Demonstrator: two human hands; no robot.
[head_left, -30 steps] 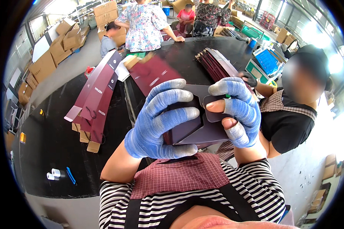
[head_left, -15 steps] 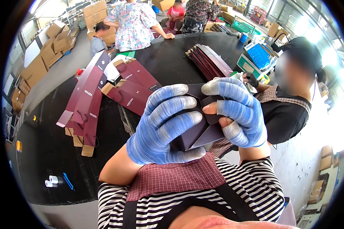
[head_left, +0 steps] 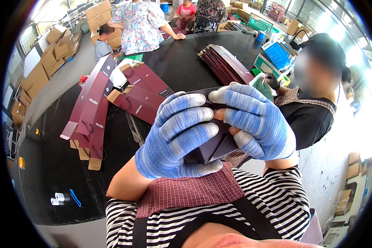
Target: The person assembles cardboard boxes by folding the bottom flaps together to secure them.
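Close in front of my chest I hold a dark purple cardboard box (head_left: 206, 151), its folded end toward me. My left hand (head_left: 175, 136), in a blue knit glove, wraps its left side, thumb along the lower edge. On the other side my right hand (head_left: 262, 124), gloved with some bare fingertips, presses the end flaps; its fingers cover much of them. Left of my hands, long maroon boxes (head_left: 84, 120) with cord handles lie piled. Two more maroon boxes (head_left: 142, 103) rest just beyond my left hand. A stack of flat maroon boxes (head_left: 225, 64) lies farther off.
The black table (head_left: 45, 157) curves around me. At its near left are white tape rolls (head_left: 59, 197) and a blue cutter (head_left: 75, 198). A co-worker (head_left: 312, 120) stands close at my right, by a blue tray (head_left: 278, 56). Another person (head_left: 138, 29) leans at the far edge.
My right hand has moved slightly left and its fingers now lie over the end flaps, closer to my left fingertips. The flap that stood up between my hands is now mostly covered.
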